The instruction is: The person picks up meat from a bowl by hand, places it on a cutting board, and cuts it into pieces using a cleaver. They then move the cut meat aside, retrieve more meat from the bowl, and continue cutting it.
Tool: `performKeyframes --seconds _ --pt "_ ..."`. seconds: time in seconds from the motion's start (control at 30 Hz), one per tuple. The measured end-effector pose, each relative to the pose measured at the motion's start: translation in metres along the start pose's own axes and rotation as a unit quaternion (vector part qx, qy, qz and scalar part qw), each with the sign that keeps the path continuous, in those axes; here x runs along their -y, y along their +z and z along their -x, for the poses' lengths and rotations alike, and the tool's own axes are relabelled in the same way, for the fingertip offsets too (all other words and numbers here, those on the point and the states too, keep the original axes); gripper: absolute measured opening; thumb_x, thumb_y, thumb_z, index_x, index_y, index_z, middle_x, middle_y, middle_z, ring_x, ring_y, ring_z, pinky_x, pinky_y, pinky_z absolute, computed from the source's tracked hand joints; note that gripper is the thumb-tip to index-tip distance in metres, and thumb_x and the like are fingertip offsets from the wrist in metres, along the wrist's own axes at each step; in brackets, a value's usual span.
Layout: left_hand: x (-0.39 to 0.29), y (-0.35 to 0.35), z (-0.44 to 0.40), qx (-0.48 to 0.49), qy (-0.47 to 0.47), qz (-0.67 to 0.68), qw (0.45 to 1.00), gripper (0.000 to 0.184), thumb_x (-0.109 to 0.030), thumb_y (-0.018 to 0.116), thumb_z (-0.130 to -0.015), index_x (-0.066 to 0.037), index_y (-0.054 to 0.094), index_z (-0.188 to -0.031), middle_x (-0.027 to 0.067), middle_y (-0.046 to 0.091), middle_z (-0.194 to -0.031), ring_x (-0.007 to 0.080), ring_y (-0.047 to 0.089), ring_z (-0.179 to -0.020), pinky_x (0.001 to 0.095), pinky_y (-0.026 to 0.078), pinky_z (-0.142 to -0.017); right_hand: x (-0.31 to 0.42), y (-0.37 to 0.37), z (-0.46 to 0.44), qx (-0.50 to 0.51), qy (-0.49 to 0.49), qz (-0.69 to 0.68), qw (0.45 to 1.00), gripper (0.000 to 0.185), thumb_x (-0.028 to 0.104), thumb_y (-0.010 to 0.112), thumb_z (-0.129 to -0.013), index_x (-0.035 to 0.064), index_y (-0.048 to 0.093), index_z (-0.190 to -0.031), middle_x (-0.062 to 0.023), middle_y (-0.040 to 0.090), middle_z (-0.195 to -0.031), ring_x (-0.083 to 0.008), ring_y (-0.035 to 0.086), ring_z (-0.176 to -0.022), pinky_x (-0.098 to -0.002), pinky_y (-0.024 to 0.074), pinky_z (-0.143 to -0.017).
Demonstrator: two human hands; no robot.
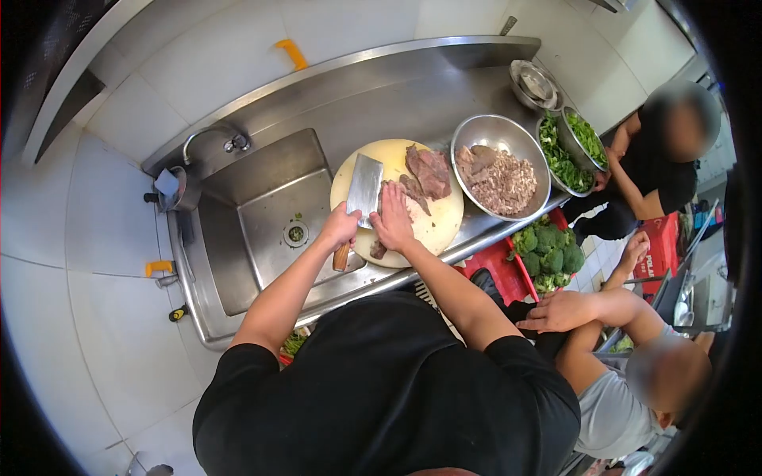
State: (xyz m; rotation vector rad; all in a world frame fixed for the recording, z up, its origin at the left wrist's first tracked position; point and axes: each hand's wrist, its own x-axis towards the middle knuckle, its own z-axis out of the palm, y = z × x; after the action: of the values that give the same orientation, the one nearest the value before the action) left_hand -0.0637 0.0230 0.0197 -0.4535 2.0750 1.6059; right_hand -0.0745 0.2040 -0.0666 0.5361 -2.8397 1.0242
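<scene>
My left hand [341, 226] is closed round a cleaver, its wooden handle [340, 257] sticking out below the fist. The broad cleaver blade [366, 182] lies over the left part of a round cutting board [444, 218]. Just right of the blade, my right hand [393, 219] lies with fingers stretched out on dark cooked meat, mostly hidden beneath it. A larger chunk of meat [429, 172] rests on the board beyond my fingers, with thinner slices beside it. One small meat piece [378, 250] sits near the board's front edge.
Left of the board is a steel sink [266, 214] with a faucet [208, 133]. At right stand a steel bowl [498, 120] of chopped meat and bowls of leafy greens [562, 159]. Broccoli [548, 252] fills a red crate below. Two people are close by on the right.
</scene>
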Motion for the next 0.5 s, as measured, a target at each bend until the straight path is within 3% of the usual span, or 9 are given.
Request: performKeyframes --seconds 0.27,0.5 --pt "0.016 -0.013 0.044 0.030 -0.028 -0.035 0.999 0.030 -0.020 0.054 -0.107 -0.002 0.049 -0.130 0.0065 0.057 -0.070 0.0149 0.050 -0.041 0.0345 0.044 -0.035 0.012 -0.009 0.001 0.048 0.025 0.050 0.997 0.096 0.057 0.045 -0.102 -0.0115 0.013 -0.161 -0.0314 0.010 -0.170 -0.0456 0.005 -0.160 -0.0542 0.0057 -0.130" --pt "0.011 -0.003 -0.009 0.012 0.017 -0.050 0.999 0.037 -0.022 0.058 -0.103 0.002 0.048 -0.129 0.0137 0.062 -0.074 0.0217 0.056 -0.043 0.0393 0.046 -0.037 0.016 -0.009 -0.004 0.058 0.044 0.073 0.995 0.095 0.056 0.045 -0.103 -0.0113 0.011 -0.161 -0.0298 0.009 -0.171 -0.0440 0.002 -0.160 -0.0563 0.0034 -0.129"
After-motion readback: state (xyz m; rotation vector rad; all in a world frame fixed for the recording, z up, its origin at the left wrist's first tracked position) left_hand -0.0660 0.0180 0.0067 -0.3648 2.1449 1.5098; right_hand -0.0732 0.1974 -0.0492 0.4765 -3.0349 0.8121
